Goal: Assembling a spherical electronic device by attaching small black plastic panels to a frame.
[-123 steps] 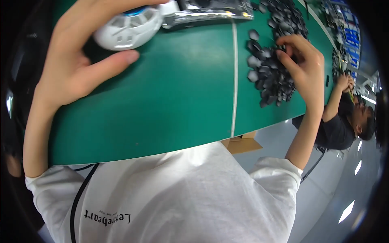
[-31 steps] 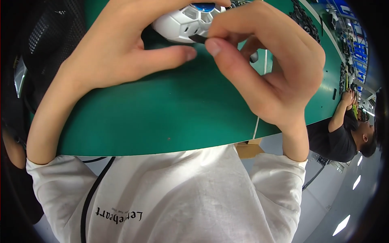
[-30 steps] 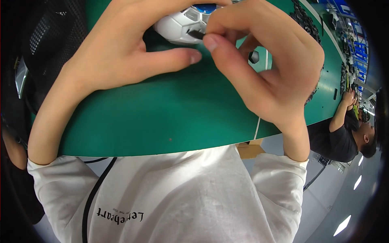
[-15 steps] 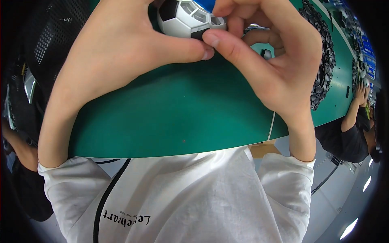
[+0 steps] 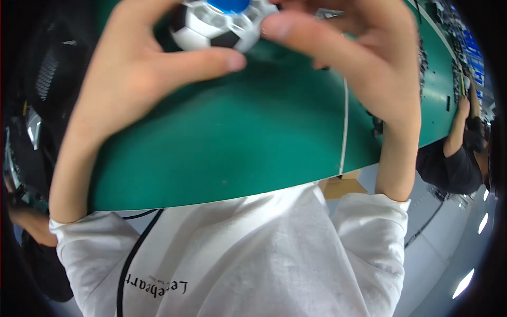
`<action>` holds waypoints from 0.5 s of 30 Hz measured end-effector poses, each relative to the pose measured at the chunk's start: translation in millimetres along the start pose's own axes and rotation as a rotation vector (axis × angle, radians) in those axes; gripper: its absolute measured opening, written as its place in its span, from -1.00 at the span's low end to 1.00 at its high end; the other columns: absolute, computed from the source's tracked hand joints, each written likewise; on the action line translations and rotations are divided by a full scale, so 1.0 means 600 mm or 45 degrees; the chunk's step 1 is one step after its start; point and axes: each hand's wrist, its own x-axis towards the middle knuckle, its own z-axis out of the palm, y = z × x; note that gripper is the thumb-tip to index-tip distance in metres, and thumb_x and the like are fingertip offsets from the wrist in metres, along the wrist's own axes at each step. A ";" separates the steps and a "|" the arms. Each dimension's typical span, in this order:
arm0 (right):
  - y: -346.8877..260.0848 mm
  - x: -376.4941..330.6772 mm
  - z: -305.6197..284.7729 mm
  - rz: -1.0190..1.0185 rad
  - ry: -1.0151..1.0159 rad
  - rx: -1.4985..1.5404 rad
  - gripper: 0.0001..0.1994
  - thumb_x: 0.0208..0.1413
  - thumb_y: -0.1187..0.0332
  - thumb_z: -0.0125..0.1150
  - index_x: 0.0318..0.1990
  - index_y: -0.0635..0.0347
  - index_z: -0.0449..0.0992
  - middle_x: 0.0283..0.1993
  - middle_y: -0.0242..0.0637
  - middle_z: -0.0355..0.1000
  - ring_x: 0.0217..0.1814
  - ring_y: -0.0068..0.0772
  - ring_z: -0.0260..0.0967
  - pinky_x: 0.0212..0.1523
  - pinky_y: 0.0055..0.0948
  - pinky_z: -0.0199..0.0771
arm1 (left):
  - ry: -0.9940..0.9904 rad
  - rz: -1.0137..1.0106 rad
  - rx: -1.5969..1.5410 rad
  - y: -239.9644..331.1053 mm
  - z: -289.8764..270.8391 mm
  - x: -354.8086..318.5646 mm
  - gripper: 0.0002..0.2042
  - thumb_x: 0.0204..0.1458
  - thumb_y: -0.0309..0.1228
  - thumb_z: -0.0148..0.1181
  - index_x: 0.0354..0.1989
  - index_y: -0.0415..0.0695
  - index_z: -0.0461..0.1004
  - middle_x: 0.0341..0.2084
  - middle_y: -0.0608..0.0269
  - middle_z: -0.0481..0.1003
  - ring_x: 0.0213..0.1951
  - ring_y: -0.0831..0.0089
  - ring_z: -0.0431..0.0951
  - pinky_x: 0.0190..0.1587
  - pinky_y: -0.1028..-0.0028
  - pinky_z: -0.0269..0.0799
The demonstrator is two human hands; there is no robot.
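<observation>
Frame top is cutting off the black-and-white ball and the left hand's fingers; that hand is cupping the ball, thumb lying along its near side. Right hand is blurring just beside the ball's right side, fingers partly out of view, can't tell if it's gripping anything. Versus half a second ago, the right thumb is no longer covering the black panel on the ball's near face.

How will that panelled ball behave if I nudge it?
The panelled ball would probably roll, given its rounded outside. It seems stiff, judging by its angular panels. Openings around its blue top suggest a hollow, perhaps light body.
</observation>
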 end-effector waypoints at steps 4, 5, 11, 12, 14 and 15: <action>-0.008 -0.049 -0.074 -0.102 -0.022 -0.538 -0.81 -0.15 0.62 0.40 -0.30 0.28 0.60 -0.46 -0.40 0.49 -0.54 -0.57 0.26 -0.50 -0.70 0.24 | 0.048 -0.040 -0.082 -0.018 -0.020 -0.008 -0.40 -0.12 -0.44 0.38 0.21 -0.19 0.47 0.00 0.03 0.56 -0.02 0.22 0.56 0.15 0.39 0.41; -0.010 -0.059 -0.084 -0.143 -0.024 -0.710 -0.78 -0.16 0.62 0.42 -0.29 0.25 0.64 -0.45 -0.43 0.49 -0.53 -0.59 0.25 -0.47 -0.71 0.24 | 0.058 -0.052 -0.099 -0.031 -0.030 -0.001 -0.40 -0.12 -0.45 0.38 0.20 -0.19 0.47 0.01 0.03 0.55 -0.01 0.22 0.55 0.15 0.38 0.41; -0.005 -0.070 -0.059 -0.206 -0.124 -1.189 -0.77 -0.17 0.63 0.42 -0.28 0.27 0.64 -0.42 -0.42 0.50 -0.52 -0.59 0.28 -0.47 -0.71 0.25 | 0.145 -0.186 -0.141 -0.041 -0.041 0.007 -0.40 -0.14 -0.49 0.34 0.20 -0.21 0.44 0.02 0.01 0.52 0.01 0.21 0.53 0.15 0.36 0.41; -0.003 -0.069 -0.054 -0.209 -0.152 -1.213 -0.78 -0.17 0.63 0.42 -0.28 0.27 0.64 -0.42 -0.42 0.50 -0.52 -0.57 0.27 -0.47 -0.70 0.25 | 0.156 -0.213 -0.142 -0.056 -0.053 -0.002 -0.40 -0.14 -0.49 0.33 0.20 -0.22 0.43 0.02 0.01 0.52 0.01 0.21 0.53 0.15 0.36 0.41; -0.001 -0.070 -0.046 -0.214 -0.209 -1.262 -0.79 -0.16 0.64 0.40 -0.30 0.26 0.64 -0.43 -0.41 0.50 -0.53 -0.55 0.26 -0.48 -0.68 0.25 | 0.178 -0.267 -0.146 -0.050 -0.044 -0.008 -0.40 -0.15 -0.51 0.32 0.20 -0.23 0.43 0.03 0.01 0.51 0.02 0.21 0.52 0.15 0.35 0.42; 0.001 -0.073 -0.044 -0.216 -0.238 -1.286 -0.80 -0.16 0.64 0.40 -0.31 0.26 0.64 -0.43 -0.41 0.49 -0.53 -0.54 0.26 -0.49 -0.67 0.25 | 0.189 -0.293 -0.149 -0.065 -0.056 -0.015 -0.40 -0.15 -0.51 0.31 0.20 -0.23 0.42 0.03 0.00 0.50 0.02 0.20 0.52 0.15 0.35 0.42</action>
